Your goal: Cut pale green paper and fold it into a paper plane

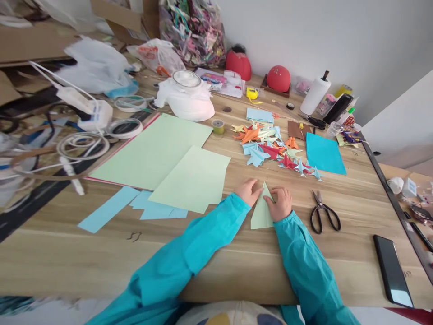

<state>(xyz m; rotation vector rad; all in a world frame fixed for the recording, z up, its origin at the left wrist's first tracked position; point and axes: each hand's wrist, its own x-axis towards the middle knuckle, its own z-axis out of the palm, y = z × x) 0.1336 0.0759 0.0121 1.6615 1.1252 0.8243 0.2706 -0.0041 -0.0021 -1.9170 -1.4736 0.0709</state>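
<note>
A pale green paper point(261, 213), folded to a pointed triangle, lies flat on the wooden table point(216, 266). My left hand point(248, 191) presses on its upper left edge with the fingers bent and close together. My right hand point(280, 203) presses on its right edge, fingers curled down onto the paper. Both arms wear teal sleeves. Neither hand lifts the paper.
Black scissors point(323, 213) lie right of my hands, a dark phone point(392, 270) near the front right edge. Large pale green sheets point(169, 158) and blue strips point(131, 207) lie to the left. Several folded paper figures point(270, 149) and a blue sheet point(324, 154) lie behind. Cables, tape rolls and bags crowd the left.
</note>
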